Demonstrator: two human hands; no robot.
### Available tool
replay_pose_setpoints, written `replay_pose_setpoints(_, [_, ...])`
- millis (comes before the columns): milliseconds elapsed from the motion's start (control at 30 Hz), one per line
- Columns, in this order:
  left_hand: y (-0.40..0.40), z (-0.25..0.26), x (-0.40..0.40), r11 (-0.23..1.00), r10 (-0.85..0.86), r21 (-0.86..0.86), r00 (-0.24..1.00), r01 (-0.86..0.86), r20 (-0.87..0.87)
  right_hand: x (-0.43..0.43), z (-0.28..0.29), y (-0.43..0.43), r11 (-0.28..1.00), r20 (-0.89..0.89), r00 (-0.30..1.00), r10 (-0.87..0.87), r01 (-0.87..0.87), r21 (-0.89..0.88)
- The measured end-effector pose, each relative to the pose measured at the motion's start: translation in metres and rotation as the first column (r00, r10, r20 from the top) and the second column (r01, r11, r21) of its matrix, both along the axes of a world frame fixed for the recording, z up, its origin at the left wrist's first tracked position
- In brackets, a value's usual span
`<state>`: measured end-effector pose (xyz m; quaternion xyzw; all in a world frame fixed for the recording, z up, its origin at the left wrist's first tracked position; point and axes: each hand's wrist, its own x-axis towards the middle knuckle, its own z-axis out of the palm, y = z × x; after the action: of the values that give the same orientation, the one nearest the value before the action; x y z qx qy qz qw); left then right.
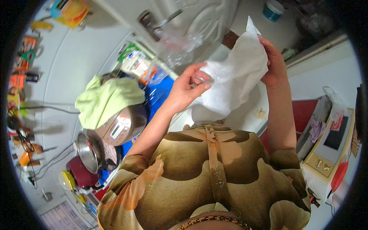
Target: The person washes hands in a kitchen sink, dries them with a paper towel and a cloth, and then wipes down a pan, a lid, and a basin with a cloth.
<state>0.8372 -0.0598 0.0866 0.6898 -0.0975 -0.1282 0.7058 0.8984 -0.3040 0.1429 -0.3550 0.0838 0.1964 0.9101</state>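
A thin white sheet [227,86], of paper or cloth, hangs in loose folds in front of my chest. My right hand [271,63] grips its upper right edge, and a pointed corner sticks up above the fingers. At the sheet's left edge is my left hand [192,83], its fingers curled and thumb bent towards them. Blur there hides whether a fold is pinched between the left fingertips. The sheet's lower part hangs down near my shirt.
On the left, a light green towel [110,100] drapes over a rice cooker [126,126] on a blue surface, beside a metal bowl [87,152]. Plastic packages [138,66] lie beyond. A microwave oven [330,146] stands right. A white door [201,20] and a tub [273,11] are ahead.
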Motion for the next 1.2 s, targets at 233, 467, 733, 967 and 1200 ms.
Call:
replay_pose_setpoints(233, [-0.133, 0.004, 0.095, 0.888, -0.335, 0.363, 0.938, 0.282, 0.091, 0.033, -0.014, -0.147, 0.999, 0.175, 0.983, -0.049, 0.049, 0.005])
replay_pose_setpoints(467, [-0.219, 0.037, 0.149, 0.944, -0.33, -0.003, 0.941, 0.331, 0.069, 0.014, -0.034, -0.257, 0.303, 0.25, 0.842, -0.477, 0.425, -0.853])
replay_pose_setpoints(733, [-0.296, 0.041, 0.203, 0.878, -0.471, -0.044, 0.877, 0.476, 0.098, 0.033, -0.055, -0.221, 0.598, 0.474, 0.845, -0.246, 0.518, -0.612])
replay_pose_setpoints(967, [-0.353, 0.05, 0.293, 0.969, -0.122, -0.181, 0.963, 0.168, 0.239, 0.168, -0.024, -0.255, 0.38, 0.444, 0.576, -0.686, 0.805, -0.457])
replay_pose_setpoints(1200, [-0.419, 0.041, 0.421, 0.843, -0.316, -0.527, 0.893, 0.108, -0.322, 0.302, -0.011, -0.262, 0.558, 0.235, 0.844, -0.483, 0.503, -0.66])
